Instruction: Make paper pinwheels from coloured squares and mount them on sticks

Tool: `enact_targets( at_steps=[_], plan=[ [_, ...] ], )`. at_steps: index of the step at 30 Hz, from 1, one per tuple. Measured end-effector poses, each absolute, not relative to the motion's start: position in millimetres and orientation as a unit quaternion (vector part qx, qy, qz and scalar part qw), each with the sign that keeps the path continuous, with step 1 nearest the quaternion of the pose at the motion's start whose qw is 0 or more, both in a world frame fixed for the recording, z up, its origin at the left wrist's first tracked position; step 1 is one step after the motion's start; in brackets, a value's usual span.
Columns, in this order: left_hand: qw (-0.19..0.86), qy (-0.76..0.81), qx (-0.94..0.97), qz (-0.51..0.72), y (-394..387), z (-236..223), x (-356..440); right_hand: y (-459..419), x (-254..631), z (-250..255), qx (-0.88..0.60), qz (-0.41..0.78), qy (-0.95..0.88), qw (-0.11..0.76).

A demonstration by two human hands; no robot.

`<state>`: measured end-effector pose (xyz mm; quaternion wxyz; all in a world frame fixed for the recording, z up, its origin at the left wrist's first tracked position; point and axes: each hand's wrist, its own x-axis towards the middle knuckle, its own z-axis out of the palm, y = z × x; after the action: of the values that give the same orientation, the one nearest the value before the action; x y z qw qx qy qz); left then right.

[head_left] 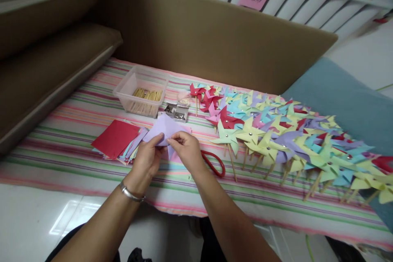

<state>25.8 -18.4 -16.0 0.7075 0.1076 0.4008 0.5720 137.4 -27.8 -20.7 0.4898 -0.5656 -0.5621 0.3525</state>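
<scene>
Two bare arms [100, 223] come up from the bottom, and the left one has a silver bracelet [130, 193] near the wrist. The left hand [147, 159] has its grip clamped on a purple paper [166, 125], with the thumb on top. The right hand [188, 150] has its thumb and finger pinched together on the same paper; I cannot tell if a tiny thing is in there too. The purple paper is up between the two hands, over a striped cloth [73, 163]. Beside the left hand, a red paper [116, 138] lies on top of a pile of paper in many colors. Behind the hands is a clear box [123, 101] with thin sticks [147, 95] in it. Next to that is a little box [183, 111] with small shiny bits. A red loop [221, 168] lies just beside the right wrist. Lots of bright pinwheels [268, 148] on sticks crowd the right side. Big brown cardboard [215, 37] stands at the back.
</scene>
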Motion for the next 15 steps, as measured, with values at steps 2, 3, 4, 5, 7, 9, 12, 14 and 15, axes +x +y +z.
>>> enact_targets(
  at_steps=[2, 3, 4, 5, 7, 9, 12, 14, 15],
  plan=[
    [0.708, 0.409, 0.122, 0.563, -19.3, -16.8, 26.3, -27.3, 137.6, -18.2, -0.57, 0.373, -0.545, 0.488],
    [0.708, 0.411, 0.13, 0.559, -19.6, -17.3, 26.3, -27.2, 137.7, -16.7, -0.573, 0.379, -0.541, 0.486],
    [0.708, 0.413, 0.136, 0.556, -19.9, -17.7, 26.3, -27.2, 137.9, -15.5, -0.576, 0.382, -0.536, 0.484],
    [0.708, 0.415, 0.141, 0.554, -20.2, -18.1, 26.3, -27.2, 138.1, -14.6, -0.58, 0.386, -0.531, 0.482],
    [0.706, 0.42, 0.145, 0.551, -20.6, -18.5, 26.1, -27.1, 138.5, -14.0, -0.586, 0.393, -0.522, 0.48],
    [0.705, 0.425, 0.146, 0.548, -20.7, -18.8, 26.0, -26.5, 138.8, -14.9, -0.592, 0.392, -0.516, 0.48],
    [0.706, 0.43, 0.153, 0.542, -20.7, -19.2, 25.4, -25.4, 138.8, -17.1, -0.598, 0.39, -0.509, 0.481],
    [0.704, 0.432, 0.159, 0.541, -20.9, -19.6, 24.6, -24.5, 138.7, -18.4, -0.601, 0.397, -0.501, 0.48],
    [0.703, 0.432, 0.163, 0.541, -21.2, -19.7, 24.1, -24.1, 138.6, -19.0, -0.604, 0.399, -0.497, 0.479]
  ],
)
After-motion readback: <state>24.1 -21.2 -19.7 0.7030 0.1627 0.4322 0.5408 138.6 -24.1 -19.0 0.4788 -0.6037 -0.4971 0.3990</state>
